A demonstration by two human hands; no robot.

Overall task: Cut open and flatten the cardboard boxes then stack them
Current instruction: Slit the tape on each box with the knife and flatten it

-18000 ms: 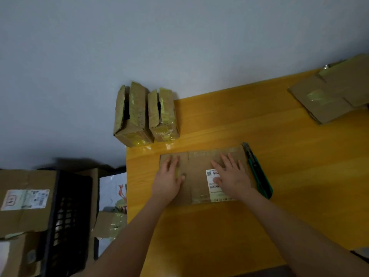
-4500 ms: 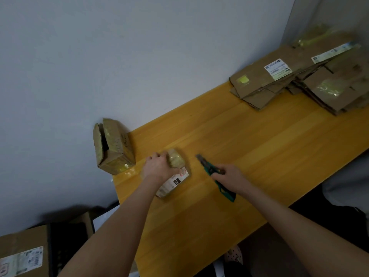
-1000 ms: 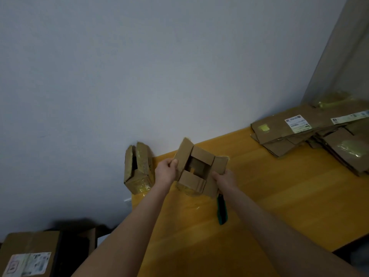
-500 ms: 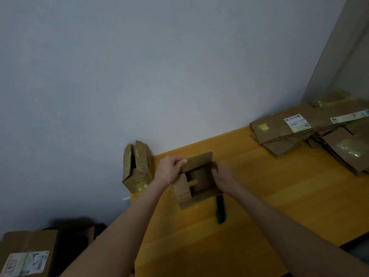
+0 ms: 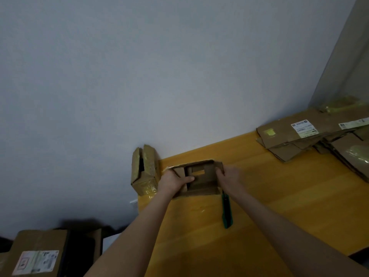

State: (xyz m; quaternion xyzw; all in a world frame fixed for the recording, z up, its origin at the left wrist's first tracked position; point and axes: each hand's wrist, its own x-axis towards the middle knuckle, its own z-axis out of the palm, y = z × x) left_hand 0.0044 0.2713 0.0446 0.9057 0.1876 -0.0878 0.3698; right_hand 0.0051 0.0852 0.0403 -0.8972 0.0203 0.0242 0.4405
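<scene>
Our left hand (image 5: 173, 181) grips the left end of the opened cardboard box (image 5: 201, 183), thumb hooked across into the hollow. Our right hand (image 5: 229, 176) clamps the right end, fingers curled over the side flap. The box sits between our hands on the table (image 5: 279, 200), open face turned up toward us and its long axis running left to right, roughly along the wall. Each hand has one end, so neither is nearer. We judge the coming press has to go along the short axis, to fold the walls down flat.

Just nearer to us than the box, below its right corner, the green utility knife (image 5: 226, 210) lies on the table, pointing toward us. Left of the box, a taped box (image 5: 143, 170) stands against the wall, not yet flattened. Well to the right of the box waits the stack of flattened boxes (image 5: 295, 136), on the right hand's side.

A second ago we held the box up with its flaps splayed. Half a second ago it was tilted, with one flap raised under the left hand. Now it lies lower and wider. The knife has not moved.
</scene>
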